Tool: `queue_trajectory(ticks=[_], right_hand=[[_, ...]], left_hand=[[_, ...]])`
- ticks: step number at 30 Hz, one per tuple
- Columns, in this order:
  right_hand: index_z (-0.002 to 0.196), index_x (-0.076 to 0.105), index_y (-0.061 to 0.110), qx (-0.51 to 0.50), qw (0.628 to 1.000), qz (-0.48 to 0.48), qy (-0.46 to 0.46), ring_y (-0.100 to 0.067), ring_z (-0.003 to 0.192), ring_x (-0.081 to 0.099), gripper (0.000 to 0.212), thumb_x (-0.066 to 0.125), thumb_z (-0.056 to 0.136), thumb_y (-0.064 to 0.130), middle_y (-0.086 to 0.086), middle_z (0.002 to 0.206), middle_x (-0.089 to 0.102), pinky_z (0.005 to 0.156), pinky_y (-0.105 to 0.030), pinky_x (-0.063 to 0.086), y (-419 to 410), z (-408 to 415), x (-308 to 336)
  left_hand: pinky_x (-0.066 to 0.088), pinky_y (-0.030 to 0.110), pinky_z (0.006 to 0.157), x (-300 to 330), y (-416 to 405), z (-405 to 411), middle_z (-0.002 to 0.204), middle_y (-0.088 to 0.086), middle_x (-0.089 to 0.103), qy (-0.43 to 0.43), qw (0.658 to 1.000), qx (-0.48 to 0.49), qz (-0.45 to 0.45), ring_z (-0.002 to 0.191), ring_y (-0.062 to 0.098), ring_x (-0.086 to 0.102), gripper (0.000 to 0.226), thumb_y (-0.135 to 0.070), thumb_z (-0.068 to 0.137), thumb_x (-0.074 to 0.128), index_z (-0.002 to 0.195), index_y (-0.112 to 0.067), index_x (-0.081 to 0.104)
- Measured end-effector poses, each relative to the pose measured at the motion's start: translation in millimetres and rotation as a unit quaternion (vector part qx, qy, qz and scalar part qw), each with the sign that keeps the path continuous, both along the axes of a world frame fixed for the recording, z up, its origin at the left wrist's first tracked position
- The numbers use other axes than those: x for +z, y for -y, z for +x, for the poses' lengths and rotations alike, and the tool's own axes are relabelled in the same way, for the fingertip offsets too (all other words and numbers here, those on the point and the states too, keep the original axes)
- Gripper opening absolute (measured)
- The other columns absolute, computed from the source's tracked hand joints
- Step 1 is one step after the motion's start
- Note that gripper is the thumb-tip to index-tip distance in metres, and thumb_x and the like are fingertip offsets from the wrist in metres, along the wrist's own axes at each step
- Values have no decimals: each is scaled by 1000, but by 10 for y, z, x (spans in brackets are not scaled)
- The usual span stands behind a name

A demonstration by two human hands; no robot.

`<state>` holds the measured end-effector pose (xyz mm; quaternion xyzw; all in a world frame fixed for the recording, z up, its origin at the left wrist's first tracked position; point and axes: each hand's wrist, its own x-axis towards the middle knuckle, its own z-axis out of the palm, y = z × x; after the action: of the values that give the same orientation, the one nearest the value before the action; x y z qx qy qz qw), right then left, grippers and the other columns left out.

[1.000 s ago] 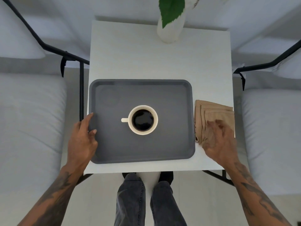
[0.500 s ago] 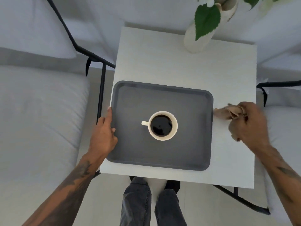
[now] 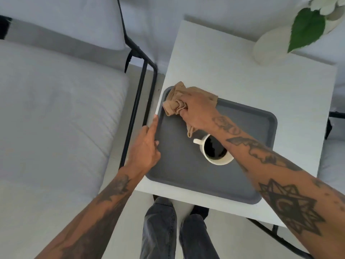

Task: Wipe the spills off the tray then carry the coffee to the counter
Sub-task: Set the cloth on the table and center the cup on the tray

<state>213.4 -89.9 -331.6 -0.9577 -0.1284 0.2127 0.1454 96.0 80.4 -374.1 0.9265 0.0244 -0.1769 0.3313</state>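
Note:
A grey tray (image 3: 188, 176) lies on a white side table (image 3: 242, 86). A cream cup of black coffee (image 3: 214, 151) stands near the tray's middle, handle pointing left, partly hidden by my right forearm. My right hand (image 3: 197, 111) reaches across the cup and presses a crumpled tan cloth (image 3: 174, 104) onto the tray's far left corner. My left hand (image 3: 146, 146) rests on the tray's left rim, index finger stretched along the edge. No spill is visible on the bare tray surface.
A white vase (image 3: 270, 45) with a green leaf (image 3: 306, 28) stands at the table's far right corner. A grey cushioned seat (image 3: 52, 118) with a black metal frame (image 3: 134, 109) sits close on the left. Another seat edges in at the right. My legs stand below the table.
My right hand picked the cloth up from the table right of the tray and carried it across to the tray's far left corner. The view shifted left. My left hand stayed on the rim.

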Motion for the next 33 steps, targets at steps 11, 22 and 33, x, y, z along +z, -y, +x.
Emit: queue_trajectory(ticks=[11, 22, 33], right_hand=[[104, 63, 21, 191, 976, -34, -99, -26, 109, 57, 24, 50, 84, 20, -1, 116, 63, 90, -38, 46, -255, -45, -124], [109, 61, 25, -232, 893, 368, -113, -9, 83, 61, 33, 45, 86, 8, 10, 89, 66, 74, -25, 49, 646, 392, 989], [94, 74, 14, -242, 740, 510, -365, -22, 78, 72, 27, 72, 67, 9, -8, 89, 74, 63, -29, 59, -276, -477, 1127]], left_hand=[[40, 37, 68, 9, -22, -47, 116, 14, 50, -37, 999, 24, 31, 93, 33, 58, 70, -2, 88, 57, 151, -16, 32], [46, 34, 97, 210, -1148, -58, 126, 11, 47, -17, 978, 208, 12, 113, 23, 52, 78, -27, 89, 69, 155, -25, 27], [41, 34, 113, 1159, -606, -81, 134, -16, 61, -264, 794, 183, -517, 126, 1, 55, 85, -63, 63, 79, 137, -30, 53]])
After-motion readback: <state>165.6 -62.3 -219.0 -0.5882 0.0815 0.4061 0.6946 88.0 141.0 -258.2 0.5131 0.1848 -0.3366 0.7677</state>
